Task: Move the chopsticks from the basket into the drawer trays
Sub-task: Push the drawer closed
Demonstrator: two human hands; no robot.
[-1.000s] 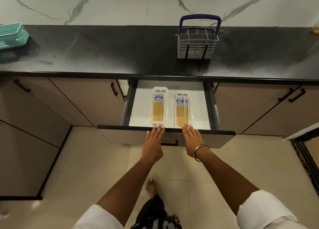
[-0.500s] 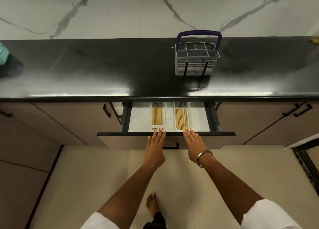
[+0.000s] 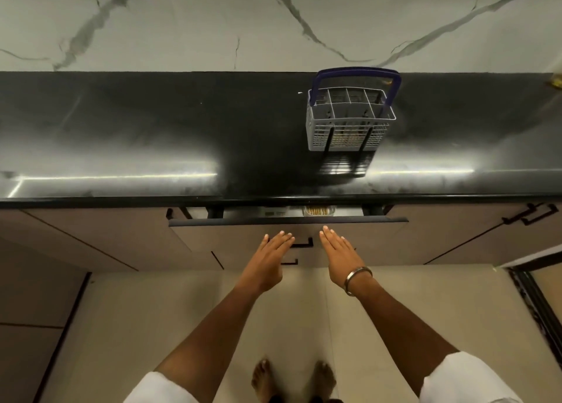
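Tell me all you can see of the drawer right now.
The drawer has a flat beige front with a dark top edge and a black bar handle. It is almost closed; the slim gap shows a tray end with chopstick tips. The left hand and right hand, fingers straight, lie against its front.

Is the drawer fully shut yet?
Not quite: the drawer stands slightly ajar, a narrow gap under the counter showing a chopstick tray.

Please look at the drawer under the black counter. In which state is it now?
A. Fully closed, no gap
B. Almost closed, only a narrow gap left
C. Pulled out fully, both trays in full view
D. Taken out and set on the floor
B: the drawer shows only a thin gap under the counter, with a tray end peeking out.
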